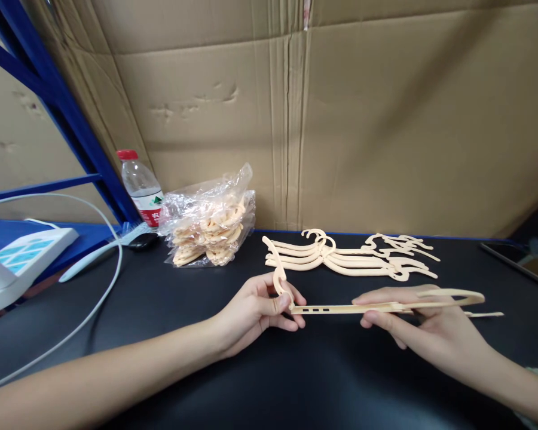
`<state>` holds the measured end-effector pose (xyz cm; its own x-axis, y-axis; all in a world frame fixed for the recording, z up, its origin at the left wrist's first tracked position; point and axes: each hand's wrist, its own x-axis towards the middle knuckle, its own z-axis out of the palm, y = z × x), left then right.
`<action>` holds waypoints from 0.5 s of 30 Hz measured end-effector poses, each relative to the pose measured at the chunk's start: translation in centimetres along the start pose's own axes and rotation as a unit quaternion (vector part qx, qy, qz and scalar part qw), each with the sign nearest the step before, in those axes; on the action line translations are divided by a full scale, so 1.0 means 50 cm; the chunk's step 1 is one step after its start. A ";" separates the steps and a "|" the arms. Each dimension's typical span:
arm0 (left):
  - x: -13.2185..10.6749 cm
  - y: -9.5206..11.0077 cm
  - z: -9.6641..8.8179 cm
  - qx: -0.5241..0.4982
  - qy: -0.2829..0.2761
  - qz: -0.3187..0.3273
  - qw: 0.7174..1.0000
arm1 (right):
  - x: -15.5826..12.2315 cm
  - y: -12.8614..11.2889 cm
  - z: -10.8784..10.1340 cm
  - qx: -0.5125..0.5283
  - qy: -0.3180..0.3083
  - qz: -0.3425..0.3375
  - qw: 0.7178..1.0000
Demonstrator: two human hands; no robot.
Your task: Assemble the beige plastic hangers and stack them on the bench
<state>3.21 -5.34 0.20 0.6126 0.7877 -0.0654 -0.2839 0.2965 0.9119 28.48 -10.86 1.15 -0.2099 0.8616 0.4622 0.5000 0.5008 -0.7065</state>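
Observation:
My left hand [260, 310] pinches a small cream plastic hook piece [280, 280] at the left end of a long cream hanger bar [341, 309]. My right hand [412, 319] grips the same bar from the right, fingers stretched along it, with the hanger's looped end [457, 297] sticking out past the hand. Both hands hover just above the black table [296, 382]. Behind them lies a pile of several finished cream hangers [341, 257].
A clear plastic bag of cream hook pieces [210, 224] sits at the back left, beside a water bottle with a red cap [140, 186]. A white device [22, 257] and white cable [94, 298] lie at left by a blue rack. Cardboard lines the back. A dark tablet [526, 263] rests at right.

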 end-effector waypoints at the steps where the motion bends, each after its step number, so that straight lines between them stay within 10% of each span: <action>1: 0.000 0.000 0.000 0.001 0.000 0.001 1.000 | -0.001 0.000 0.001 0.008 0.001 0.004 1.000; 15: -0.002 -0.001 0.002 0.042 -0.004 0.004 0.999 | -0.009 0.004 0.004 -0.017 0.007 -0.070 0.997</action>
<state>3.21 -5.50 0.19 0.6159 0.7859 -0.0550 -0.2257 0.2430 0.9434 28.50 -11.12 0.69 -0.2678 0.7824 0.5622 0.4957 0.6123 -0.6159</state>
